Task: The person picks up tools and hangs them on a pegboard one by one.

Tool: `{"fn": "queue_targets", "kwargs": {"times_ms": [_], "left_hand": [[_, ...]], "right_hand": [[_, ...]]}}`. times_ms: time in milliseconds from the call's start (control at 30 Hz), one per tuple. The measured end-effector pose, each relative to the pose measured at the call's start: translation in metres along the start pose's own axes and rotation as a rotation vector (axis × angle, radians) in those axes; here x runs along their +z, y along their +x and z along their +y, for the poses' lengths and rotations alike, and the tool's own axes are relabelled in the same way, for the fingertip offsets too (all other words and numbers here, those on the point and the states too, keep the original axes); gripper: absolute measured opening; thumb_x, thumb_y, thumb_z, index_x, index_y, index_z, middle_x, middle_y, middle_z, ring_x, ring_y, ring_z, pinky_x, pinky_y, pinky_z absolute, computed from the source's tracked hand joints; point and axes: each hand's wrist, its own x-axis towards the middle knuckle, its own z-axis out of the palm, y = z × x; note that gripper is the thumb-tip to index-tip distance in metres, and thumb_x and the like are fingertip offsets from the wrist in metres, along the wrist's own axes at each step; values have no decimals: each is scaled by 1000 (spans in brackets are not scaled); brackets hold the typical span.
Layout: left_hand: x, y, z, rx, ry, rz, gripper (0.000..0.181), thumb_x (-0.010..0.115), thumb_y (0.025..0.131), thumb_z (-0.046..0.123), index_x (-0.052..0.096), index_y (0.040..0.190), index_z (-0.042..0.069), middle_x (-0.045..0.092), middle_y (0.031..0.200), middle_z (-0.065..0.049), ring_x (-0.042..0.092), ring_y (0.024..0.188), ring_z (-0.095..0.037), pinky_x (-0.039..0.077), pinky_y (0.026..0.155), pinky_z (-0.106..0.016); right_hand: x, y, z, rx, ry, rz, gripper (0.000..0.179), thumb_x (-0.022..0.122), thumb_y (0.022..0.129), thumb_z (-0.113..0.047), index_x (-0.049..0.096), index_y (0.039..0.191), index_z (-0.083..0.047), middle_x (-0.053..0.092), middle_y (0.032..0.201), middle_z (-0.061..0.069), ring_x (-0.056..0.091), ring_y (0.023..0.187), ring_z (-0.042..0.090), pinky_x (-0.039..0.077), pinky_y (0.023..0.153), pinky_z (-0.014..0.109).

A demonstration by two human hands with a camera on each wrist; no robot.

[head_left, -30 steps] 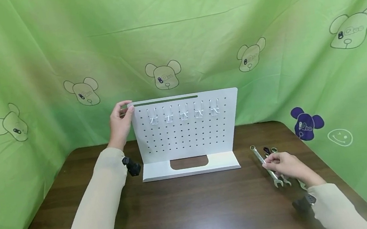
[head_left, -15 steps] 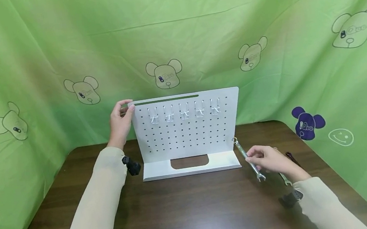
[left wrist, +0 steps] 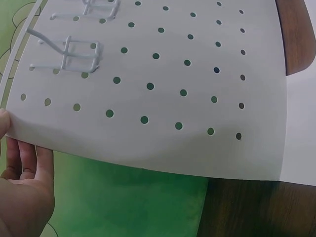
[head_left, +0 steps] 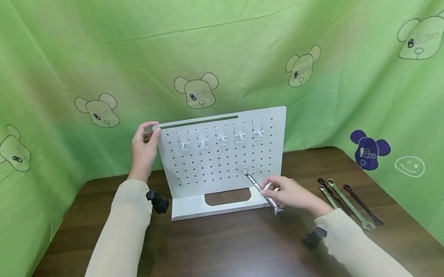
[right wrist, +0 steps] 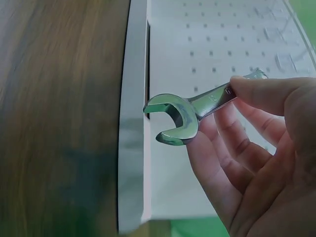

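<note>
A white pegboard (head_left: 225,161) stands upright on its own foot, with a row of white wire hooks (head_left: 221,136) near the top. At its upper left corner my left hand (head_left: 143,151) pinches the edge, thumb in front and fingers behind; the left wrist view shows that hand (left wrist: 27,192) at the corner. My right hand (head_left: 290,192) holds a silver combination wrench (head_left: 259,187) by its shank in front of the board's lower right part. Its ring end points up toward the board. In the right wrist view the open end of the wrench (right wrist: 185,121) faces the camera.
Several more wrenches lie on the brown table (head_left: 221,260) at the right, among them a silver combination wrench (head_left: 350,205) and a dark wrench (head_left: 363,204). A green curtain (head_left: 234,38) with printed bear heads hangs behind and beside the table.
My right hand has carried the silver wrench left, from the group of wrenches to the front of the pegboard. The left hand keeps its hold on the corner.
</note>
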Motion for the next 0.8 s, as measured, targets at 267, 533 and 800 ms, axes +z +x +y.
{"fn": "queue_targets", "kwargs": {"times_ms": [267,533,800], "left_hand": [[0,0,0,-2,4,3,30,61,102,26,61,130,14,57,117,-10,54,104,-20,49,87,-33],[2,0,-1,1,-16,5,30,61,102,24,61,130,12,57,115,-8,54,102,-18,49,86,-31],[3,1,-1,-6,-16,22,30,61,102,24,61,130,12,57,113,-7,54,100,-17,49,85,-29]], "right_hand": [[29,19,-23,-34,54,-10,11,66,98,-16,62,104,-7,65,87,10,59,69,18,57,57,35],[60,38,-46,-95,96,3,14,65,98,-16,62,108,-6,68,93,13,60,69,18,57,56,38],[83,57,-69,-129,195,29,16,66,98,-15,62,111,-7,66,90,12,58,67,20,57,62,45]]}}
